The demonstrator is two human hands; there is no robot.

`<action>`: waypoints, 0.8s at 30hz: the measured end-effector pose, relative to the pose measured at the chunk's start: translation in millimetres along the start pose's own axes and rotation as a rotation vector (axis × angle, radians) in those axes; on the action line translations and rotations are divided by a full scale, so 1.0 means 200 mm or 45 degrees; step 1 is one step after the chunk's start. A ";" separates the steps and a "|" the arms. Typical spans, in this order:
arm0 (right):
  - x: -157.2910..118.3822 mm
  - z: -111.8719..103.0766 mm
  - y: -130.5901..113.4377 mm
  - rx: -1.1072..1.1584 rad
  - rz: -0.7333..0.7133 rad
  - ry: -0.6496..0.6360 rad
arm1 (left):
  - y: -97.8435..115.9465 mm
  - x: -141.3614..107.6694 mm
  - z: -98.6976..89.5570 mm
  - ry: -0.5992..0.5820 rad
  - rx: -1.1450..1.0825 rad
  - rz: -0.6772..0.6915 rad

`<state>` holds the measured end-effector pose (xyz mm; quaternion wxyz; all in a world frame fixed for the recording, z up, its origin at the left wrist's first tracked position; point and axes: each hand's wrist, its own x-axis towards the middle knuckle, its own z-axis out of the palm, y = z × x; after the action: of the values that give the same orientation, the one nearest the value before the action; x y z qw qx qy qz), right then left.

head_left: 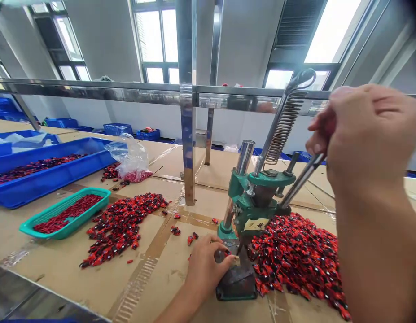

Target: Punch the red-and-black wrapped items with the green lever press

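A green hand press (256,193) with a tall coil spring (285,130) stands in front of me. My right hand (372,134) is raised at the right, its fingers wrapped around the press's metal lever (304,179). Down at the dark press base (236,280), my left hand (208,264) is closed in a pinch under the pointed tool. A small red part (227,254) shows partly between its thumb and fingers; the rest of it is hidden. To the right of the base lies a large pile of red and black parts (298,255).
Another heap of red and black parts (127,224) lies left of the press, beside a green basket (64,229) of small red pieces. Behind are a long blue tray (53,179) and a clear plastic bag (130,154). A metal post (187,134) rises from the cardboard-covered table.
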<state>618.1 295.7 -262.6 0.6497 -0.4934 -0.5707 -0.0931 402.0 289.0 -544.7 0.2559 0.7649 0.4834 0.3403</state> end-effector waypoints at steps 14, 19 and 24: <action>0.15 0.20 0.07 0.209 0.036 0.113 | -0.75 0.55 -0.90 -0.123 0.719 0.062; 0.15 0.21 0.06 0.217 0.047 0.126 | -0.84 0.64 -0.93 -0.144 0.854 0.063; 0.15 0.21 0.05 0.236 0.051 0.158 | -0.91 0.73 -0.90 -0.251 0.916 0.076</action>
<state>607.4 345.8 -249.6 0.7283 -0.4359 -0.5256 -0.0572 204.4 506.0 -520.5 0.0060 0.8488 0.5225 0.0807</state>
